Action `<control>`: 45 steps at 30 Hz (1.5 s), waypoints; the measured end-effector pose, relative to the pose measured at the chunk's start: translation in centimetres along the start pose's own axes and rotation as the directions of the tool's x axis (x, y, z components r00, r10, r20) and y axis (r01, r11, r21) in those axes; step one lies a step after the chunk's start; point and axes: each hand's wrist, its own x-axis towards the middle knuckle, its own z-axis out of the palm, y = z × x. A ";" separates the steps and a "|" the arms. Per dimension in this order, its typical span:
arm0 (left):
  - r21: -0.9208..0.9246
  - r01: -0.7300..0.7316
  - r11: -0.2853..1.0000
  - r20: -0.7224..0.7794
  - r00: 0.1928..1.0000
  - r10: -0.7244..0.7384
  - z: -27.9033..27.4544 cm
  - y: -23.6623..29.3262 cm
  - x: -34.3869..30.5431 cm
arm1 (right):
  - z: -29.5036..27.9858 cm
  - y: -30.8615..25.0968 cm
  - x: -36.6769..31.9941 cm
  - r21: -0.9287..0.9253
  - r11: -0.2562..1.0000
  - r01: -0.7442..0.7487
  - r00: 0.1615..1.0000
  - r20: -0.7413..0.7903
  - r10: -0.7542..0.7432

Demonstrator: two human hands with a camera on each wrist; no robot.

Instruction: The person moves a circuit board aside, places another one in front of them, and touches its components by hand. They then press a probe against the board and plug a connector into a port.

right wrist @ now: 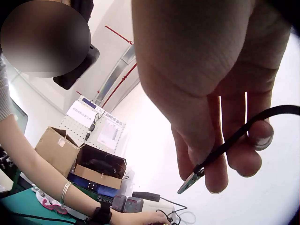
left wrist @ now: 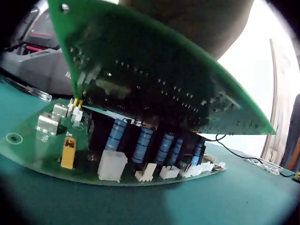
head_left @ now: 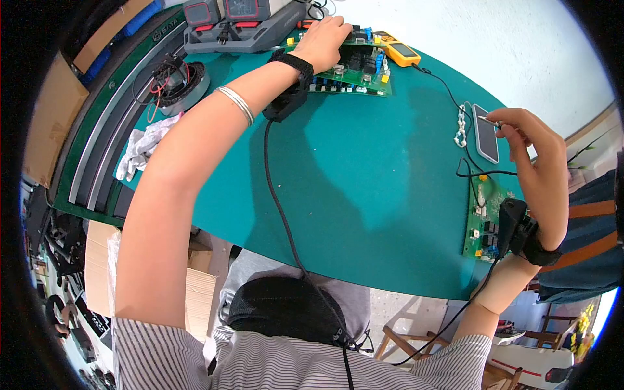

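My left hand [head_left: 323, 42] reaches to the far side of the table and grips a green circuit board [left wrist: 154, 70]; its fingertips are partly hidden. That board slants over a lower circuit board [left wrist: 51, 154] with blue cylindrical parts and white connectors. On the right, my right hand [head_left: 539, 146] is raised above the table and pinches an alligator clip [right wrist: 191, 183] on a black cable [right wrist: 248, 123] between thumb and fingers. The clip's metal tip points away from the fingers. Below the right hand lies another green circuit board [head_left: 480, 224], partly covered by the wrist camera.
A phone [head_left: 486, 140] with a beaded strap [head_left: 461, 127] lies near the right hand. Behind the boards is a yellow multimeter [head_left: 398, 52]. At the left are a grey tool base [head_left: 240, 42], a round wired part [head_left: 179, 91] and gloves [head_left: 140, 149]. Cables trail over the table.
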 end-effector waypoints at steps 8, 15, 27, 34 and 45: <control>0.064 -0.047 0.997 0.058 0.997 0.043 -2.1 0.5 -0.5 | 0.1 -0.1 0.1 0.023 0.999 0.028 1.000 0.007 -0.028; 0.086 -0.061 0.994 0.029 0.998 0.059 -4.6 0.9 -1.9 | 0.4 -0.1 0.2 0.066 0.998 0.017 1.000 0.013 -0.018; -0.048 -0.270 0.962 -0.042 0.963 0.268 -14.0 5.6 -4.5 | 0.3 0.3 0.2 0.043 0.999 0.026 1.000 0.007 -0.026; -0.010 -0.597 0.802 0.079 0.799 0.596 -17.0 10.0 -8.2 | 0.2 1.5 0.1 -0.065 0.998 0.006 0.998 -0.056 -0.009; -0.049 -0.783 0.619 0.002 0.620 0.784 -15.1 11.9 -11.6 | 0.7 1.1 0.3 0.005 1.000 0.026 0.991 -0.130 -0.025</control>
